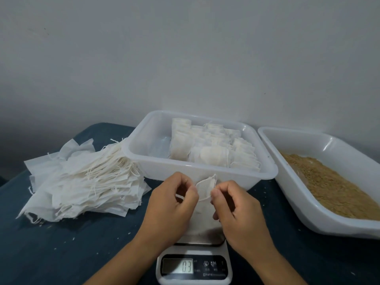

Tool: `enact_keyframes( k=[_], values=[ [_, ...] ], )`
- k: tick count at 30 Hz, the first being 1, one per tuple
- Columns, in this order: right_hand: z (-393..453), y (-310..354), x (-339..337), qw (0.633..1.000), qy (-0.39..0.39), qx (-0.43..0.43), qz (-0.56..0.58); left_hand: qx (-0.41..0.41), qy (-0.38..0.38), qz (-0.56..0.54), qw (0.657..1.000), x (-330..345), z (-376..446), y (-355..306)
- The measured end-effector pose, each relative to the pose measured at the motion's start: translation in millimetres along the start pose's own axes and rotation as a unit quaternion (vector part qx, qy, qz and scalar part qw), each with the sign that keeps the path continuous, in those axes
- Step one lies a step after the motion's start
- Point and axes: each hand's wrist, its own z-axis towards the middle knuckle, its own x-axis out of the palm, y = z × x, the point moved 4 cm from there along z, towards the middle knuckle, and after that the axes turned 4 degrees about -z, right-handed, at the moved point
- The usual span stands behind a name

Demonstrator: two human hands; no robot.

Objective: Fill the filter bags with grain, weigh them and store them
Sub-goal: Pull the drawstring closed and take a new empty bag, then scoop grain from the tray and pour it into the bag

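A dark blue table [61, 254] carries everything, and its far edge runs along a pale wall [185, 48]; the far left corner is rounded and bare cloth shows at the left front, below a loose heap of empty filter bags [86, 182] with their strings tangled. Behind the hands stands a translucent storage tub [144, 159], its near rim just beyond the fingers, with filled bags [213, 149] packed upright in its right part and bare floor on its left. Close beside it on the right, apart by a narrow gap, a white tray [298, 194] holds brown grain [333, 188] and runs out of view at the right edge. A digital scale [195, 268] sits at the front centre between the forearms, its steel platform under the hands; its display reads "03", and the small icons and lettering beside it are too blurred to read. The left hand [172, 208] and the right hand [236, 208] are both curled, each pinching one side of the mouth of a single filter bag [205, 189], which they hold open between them above the scale platform. Whether the bag's bottom touches the platform cannot be told. A few stray grains dot the cloth near the tray.
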Motion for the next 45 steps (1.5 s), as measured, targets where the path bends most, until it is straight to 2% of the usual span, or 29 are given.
enact_keyframes(
  k=[3,6,7,9,11,13,15,21,26,30,33,35,39,41,43,45],
  values=[
    [3.1,-4.4,-6.4,0.999,0.0,-0.005,-0.048,0.02,-0.03,0.063,0.997,-4.9,1.9,1.6],
    [4.7,-9.5,-8.9,0.994,0.04,0.002,-0.102,0.052,-0.033,0.16,0.985,-8.4,2.5,2.8],
    [4.9,-9.2,-10.6,0.993,0.032,-0.004,-0.117,0.056,-0.031,0.176,0.982,-9.1,2.6,3.5],
    [5.4,-4.3,-17.0,0.991,-0.03,-0.054,-0.122,0.065,-0.029,0.197,0.978,-9.6,2.9,4.2],
    [4.6,4.9,-19.8,0.981,-0.06,-0.149,-0.106,0.073,-0.029,0.207,0.975,-9.2,2.7,3.6],
    [1.4,10.0,-15.3,0.967,-0.03,-0.231,-0.104,0.08,-0.025,0.212,0.974,-8.1,1.5,1.3],
    [-0.1,10.1,-9.9,0.955,0.003,-0.263,-0.136,0.086,-0.016,0.203,0.975,-6.5,-0.5,-0.9],
    [5.0,6.3,-5.2,0.942,0.032,-0.244,-0.229,0.113,0.016,0.188,0.976,-3.1,-4.2,-9.5],
    [5.8,9.6,-2.2,0.944,0.076,-0.236,-0.218,0.116,0.034,0.139,0.983,-4.1,-3.9,-15.2],
    [7.8,9.9,-13.6,0.973,0.085,-0.185,-0.111,0.15,0.117,0.068,0.979,-9.1,-5.6,-21.6],
    [8.4,4.6,-21.8,0.988,0.106,-0.11,-0.007,0.047,0.21,-0.02,0.976,-4.7,-6.3,-17.1],
    [8.7,4.5,-26.0,0.989,0.115,-0.084,0.034,-0.022,0.274,-0.051,0.96,1.4,-3.9,-16.4],
    [7.7,5.5,-32.9,0.981,0.159,-0.064,0.096,-0.089,0.321,-0.068,0.941,5.6,4.2,-22.0],
    [7.6,6.9,-37.0,0.977,0.182,-0.066,0.094,-0.14,0.355,-0.105,0.918,8.2,8.1,-25.0],
    [8.0,9.3,-41.8,0.973,0.198,-0.073,0.092,-0.15,0.404,-0.109,0.896,12.9,13.5,-31.0],
    [9.6,11.0,-46.5,0.971,0.208,-0.079,0.089,-0.125,0.461,-0.104,0.872,21.5,17.6,-40.5]
  ],
)
